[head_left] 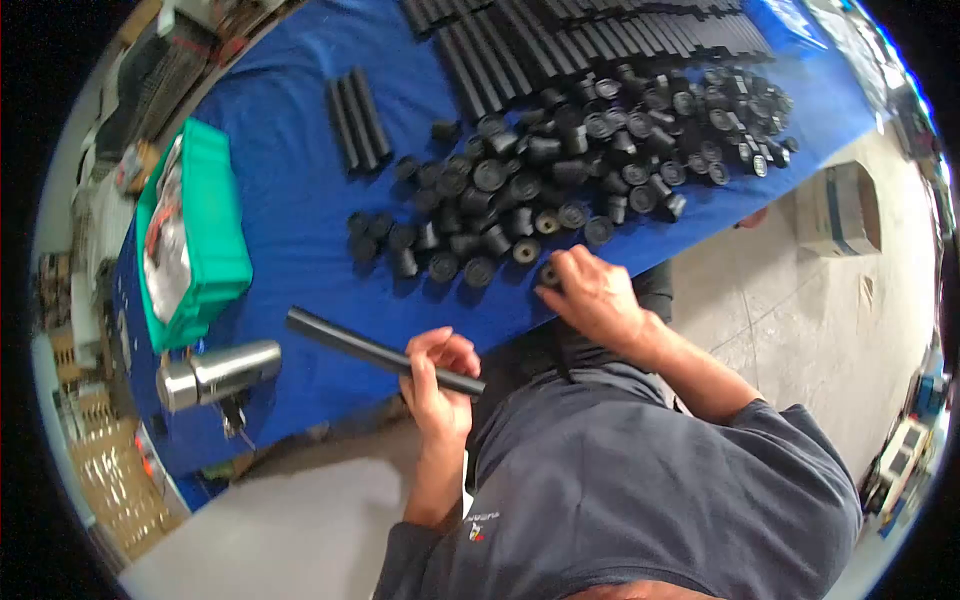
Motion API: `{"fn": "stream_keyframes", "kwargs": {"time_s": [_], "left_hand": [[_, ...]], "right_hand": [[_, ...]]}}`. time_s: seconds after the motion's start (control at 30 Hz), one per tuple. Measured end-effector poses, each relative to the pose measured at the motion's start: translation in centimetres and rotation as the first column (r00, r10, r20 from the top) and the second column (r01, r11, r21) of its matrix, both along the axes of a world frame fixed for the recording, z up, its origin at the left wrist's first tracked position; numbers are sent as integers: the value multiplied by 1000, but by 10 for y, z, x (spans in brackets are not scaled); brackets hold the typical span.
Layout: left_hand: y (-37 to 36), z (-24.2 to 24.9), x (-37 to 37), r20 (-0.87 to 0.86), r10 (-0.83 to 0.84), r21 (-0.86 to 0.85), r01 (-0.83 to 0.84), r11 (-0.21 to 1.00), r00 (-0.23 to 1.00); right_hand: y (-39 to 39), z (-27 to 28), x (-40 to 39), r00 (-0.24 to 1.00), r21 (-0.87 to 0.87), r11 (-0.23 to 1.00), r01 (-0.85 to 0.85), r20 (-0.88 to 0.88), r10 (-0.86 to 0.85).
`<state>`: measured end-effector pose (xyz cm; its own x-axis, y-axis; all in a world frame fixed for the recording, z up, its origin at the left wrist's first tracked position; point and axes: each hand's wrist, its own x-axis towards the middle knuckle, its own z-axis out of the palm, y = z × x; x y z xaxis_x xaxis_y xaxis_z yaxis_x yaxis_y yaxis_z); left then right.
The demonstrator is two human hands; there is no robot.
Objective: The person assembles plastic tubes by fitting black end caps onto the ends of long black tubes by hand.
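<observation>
My left hand (440, 385) is wrapped round a black tube (345, 341) near its lower end. The tube slants up and left, over the blue cloth. At the table's front edge, my right hand (597, 297) pinches a small black cap (549, 275) with a pale centre, partly hidden by the fingers. Just beyond that hand lies a spread-out heap of black caps (489, 175), some on their sides and some with round ends facing up. Both hands are apart from each other.
Rows of black tubes (490, 60) lie at the back, with three more tubes (357, 120) left of them. A green bin (215, 225) stands at the left beside a steel bottle (235, 370). A cardboard box (845, 210) sits on the floor at right.
</observation>
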<state>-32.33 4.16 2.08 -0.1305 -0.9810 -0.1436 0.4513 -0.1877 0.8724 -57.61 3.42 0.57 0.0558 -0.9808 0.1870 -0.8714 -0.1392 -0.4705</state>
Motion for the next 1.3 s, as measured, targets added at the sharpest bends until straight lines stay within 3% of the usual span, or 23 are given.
{"fn": "stream_keyframes", "kwargs": {"time_s": [0.13, 0.23, 0.3, 0.37, 0.5, 0.57, 0.77, 0.87, 0.93, 0.97, 1.03, 1.07, 1.1, 1.17, 1.23, 1.3], "left_hand": [[-4, -8, 4, -84, -16, 107, 25, 994, 996], [4, -12, 4, -180, 83, 313, -23, 949, 980], [5, -19, 4, -169, -21, 229, 60, 971, 985], [7, -21, -1, -192, 8, 272, 45, 961, 981], [-1, -9, -10, -299, -48, 334, 151, 931, 953], [1, -8, -13, -231, -77, 310, 149, 939, 970], [11, -17, -7, -114, -114, 396, 150, 906, 987], [9, -6, -4, 100, -121, 421, 68, 905, 988], [9, -13, 6, 160, -223, 394, 145, 908, 961], [9, -14, 14, 201, -286, 388, 192, 901, 937], [16, -6, 23, 562, -127, 62, 111, 992, 817], [11, 4, 32, 718, -21, -103, 136, 985, 695], [6, 16, 40, 826, 118, -260, 187, 947, 552], [-21, 21, 41, 775, 492, -617, 306, 725, 397], [-34, 25, 37, 828, 504, -560, 397, 727, 245], [-46, 19, 34, 870, 461, -482, 497, 721, 176]], "right_hand": [[-7, 4, 4, 999, 4, 999, 41, 36, -41], [-1, 1, 4, 997, -111, 993, 41, 71, -33], [5, 7, 1, 994, -86, 992, 87, 68, -81], [13, 20, -1, 984, 18, 995, 98, 146, -100], [13, 36, 22, 871, 19, 971, -236, 448, 203], [9, 34, 40, 765, 46, 932, -360, 586, 267], [-11, 1, 73, 660, -39, 843, -537, 602, 449], [-18, 5, 81, 615, -63, 797, -600, 601, 511], [-21, 2, 78, 560, -67, 794, -605, 673, 484], [-23, 2, 75, 569, -44, 796, -604, 676, 469], [-23, 5, 69, 591, -8, 823, -568, 692, 415], [-23, 6, 66, 605, 43, 835, -549, 710, 361], [-23, 4, 66, 583, 25, 854, -519, 742, 333], [-22, -2, 68, 520, -13, 885, -465, 805, 285], [-21, 0, 67, 484, 44, 885, -463, 849, 211], [-22, 0, 65, 448, 53, 881, -469, 875, 185]]}}
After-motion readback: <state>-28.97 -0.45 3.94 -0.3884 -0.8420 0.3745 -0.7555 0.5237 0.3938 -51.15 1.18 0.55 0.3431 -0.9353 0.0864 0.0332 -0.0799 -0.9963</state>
